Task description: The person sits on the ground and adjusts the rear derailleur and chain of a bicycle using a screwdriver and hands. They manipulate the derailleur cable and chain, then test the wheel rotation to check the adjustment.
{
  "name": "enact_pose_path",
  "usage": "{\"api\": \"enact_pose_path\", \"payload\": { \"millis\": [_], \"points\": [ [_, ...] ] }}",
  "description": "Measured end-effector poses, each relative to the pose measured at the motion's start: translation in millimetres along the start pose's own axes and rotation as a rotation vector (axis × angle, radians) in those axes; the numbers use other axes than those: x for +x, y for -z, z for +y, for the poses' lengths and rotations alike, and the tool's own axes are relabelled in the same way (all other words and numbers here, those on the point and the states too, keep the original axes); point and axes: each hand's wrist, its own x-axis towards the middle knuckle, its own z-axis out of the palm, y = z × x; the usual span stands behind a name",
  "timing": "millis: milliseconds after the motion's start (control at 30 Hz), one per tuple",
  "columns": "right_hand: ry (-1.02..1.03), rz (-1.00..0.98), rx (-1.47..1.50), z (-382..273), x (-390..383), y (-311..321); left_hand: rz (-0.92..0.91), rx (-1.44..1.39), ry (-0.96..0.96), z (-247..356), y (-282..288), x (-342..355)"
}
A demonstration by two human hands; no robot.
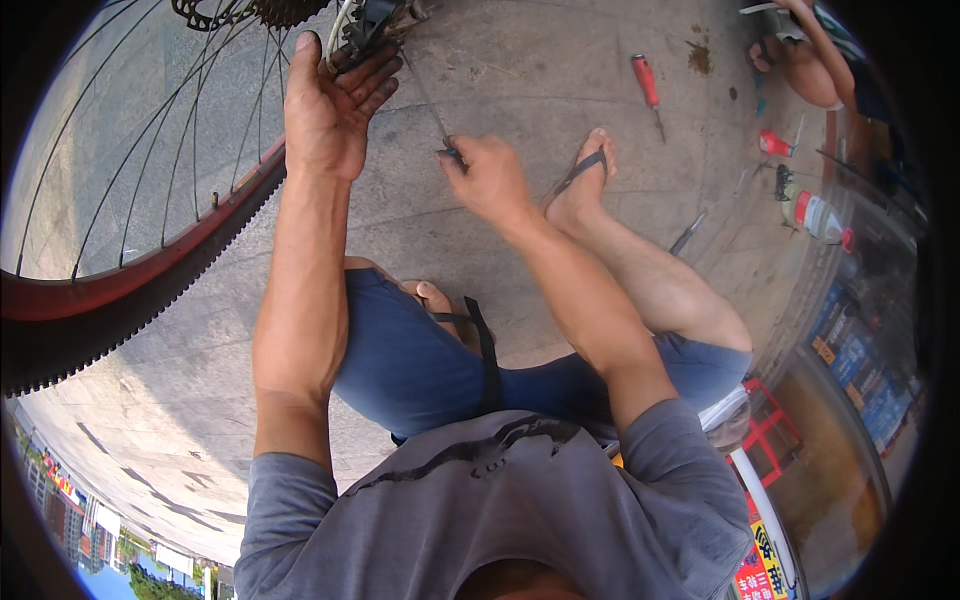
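The rear derailleur (372, 22) of a bicycle is at the top of the view, below the cassette (285, 8). My left hand (335, 115) is raised to it, palm showing, with the thumb on one side and the curved, grimy fingers against its lower part. A thin-shafted screwdriver (430, 103) is in my right hand (487, 175), its handle mostly covered by my closed fingers. The shaft slants up toward the derailleur; where its tip sits is hard to make out. At left stands the rear wheel (150, 270), with a red rim and knobbly black tyre.
A red-handled screwdriver (646, 82) lies on the paved ground, and a dark slim tool (688, 232) lies beyond my knee. At right are another red-handled tool (774, 143), a plastic bottle (822, 218) and a glass case (830, 430). Another person's bare leg (808, 75) shows at top right.
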Motion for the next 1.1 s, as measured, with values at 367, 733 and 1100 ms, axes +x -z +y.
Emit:
{"api": "enact_pose_path", "payload": {
  "millis": [367,733,1100],
  "points": [
    [-0.364,-0.525,-0.144,44,-62,-48,0.081,-0.083,0.023,-3,-5,2],
    [0.046,0.016,0.165,46,173,38,-0.067,-0.205,-0.135,-24,10,-1],
    [0.323,-0.728,0.413,17,218,68,0.075,-0.152,-0.362,-60,7,26]
  ]
}}
